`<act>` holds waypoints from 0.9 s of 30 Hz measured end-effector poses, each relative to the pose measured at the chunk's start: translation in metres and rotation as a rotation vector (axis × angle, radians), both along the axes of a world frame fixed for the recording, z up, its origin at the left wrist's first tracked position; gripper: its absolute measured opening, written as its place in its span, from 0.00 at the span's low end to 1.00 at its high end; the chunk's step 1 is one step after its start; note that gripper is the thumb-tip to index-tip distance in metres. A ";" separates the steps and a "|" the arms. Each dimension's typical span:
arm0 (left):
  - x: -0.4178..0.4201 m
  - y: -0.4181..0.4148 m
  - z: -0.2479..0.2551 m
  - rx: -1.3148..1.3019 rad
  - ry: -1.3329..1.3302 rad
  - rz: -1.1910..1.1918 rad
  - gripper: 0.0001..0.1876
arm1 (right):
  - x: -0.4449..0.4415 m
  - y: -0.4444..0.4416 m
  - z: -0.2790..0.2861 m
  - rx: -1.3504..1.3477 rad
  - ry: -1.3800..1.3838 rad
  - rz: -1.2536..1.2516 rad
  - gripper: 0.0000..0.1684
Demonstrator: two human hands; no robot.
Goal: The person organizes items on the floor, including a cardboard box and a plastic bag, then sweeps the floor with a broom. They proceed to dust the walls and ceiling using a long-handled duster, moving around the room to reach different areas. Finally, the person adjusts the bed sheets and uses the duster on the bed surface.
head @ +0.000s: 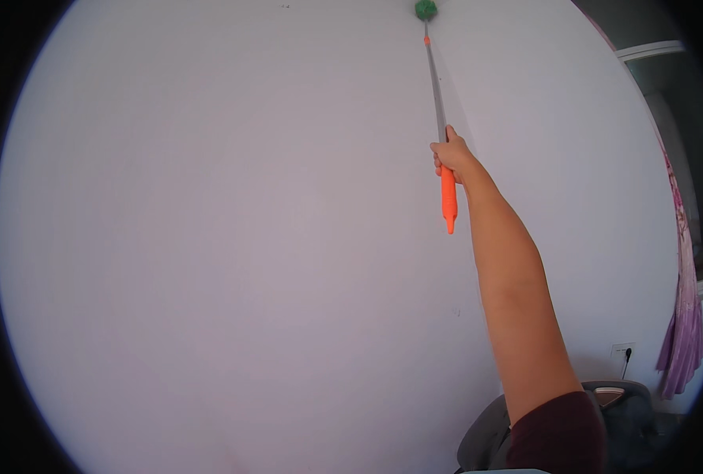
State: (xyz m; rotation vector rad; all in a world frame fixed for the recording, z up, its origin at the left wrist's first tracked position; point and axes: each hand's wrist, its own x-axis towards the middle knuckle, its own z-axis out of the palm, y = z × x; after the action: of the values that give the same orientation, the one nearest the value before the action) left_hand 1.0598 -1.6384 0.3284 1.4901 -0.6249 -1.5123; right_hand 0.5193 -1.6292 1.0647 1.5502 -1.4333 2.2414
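My right hand (451,155), on a raised and outstretched arm, is closed around the long-handled duster (436,89), where its grey pole meets the orange grip. The orange grip's tapered end hangs below my fingers. At the far end of the pole, past a small orange collar, the round green bristle head (426,10) is up at the top of the view, by the corner of the pale walls. Whether the bristles touch the wall I cannot tell. My left hand is out of view. A broad pale wall (238,207) fills the view before me.
At the lower right, a dark chair (484,432) stands near the wall, partly behind my sleeve. A wall socket (623,349) has a black plug and cord in it. A pink and purple curtain (683,332) hangs beside a white-framed window (671,106) at the right.
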 end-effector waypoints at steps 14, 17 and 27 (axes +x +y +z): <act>-0.074 0.044 -0.049 0.107 0.114 0.084 0.11 | -0.007 0.008 0.003 -0.254 -0.035 0.611 0.32; -0.089 0.044 -0.044 0.113 0.120 0.097 0.11 | 0.001 0.007 -0.013 -0.297 -0.037 0.619 0.38; -0.167 0.055 0.098 -0.257 0.008 0.004 0.10 | 0.061 0.022 -0.088 -0.097 0.101 0.429 0.47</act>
State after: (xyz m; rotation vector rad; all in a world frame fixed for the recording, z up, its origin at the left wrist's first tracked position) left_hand 0.8926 -1.5834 0.4267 1.2875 -0.7795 -1.3770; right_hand 0.5801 -1.6072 0.9768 2.0633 -1.0240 2.3558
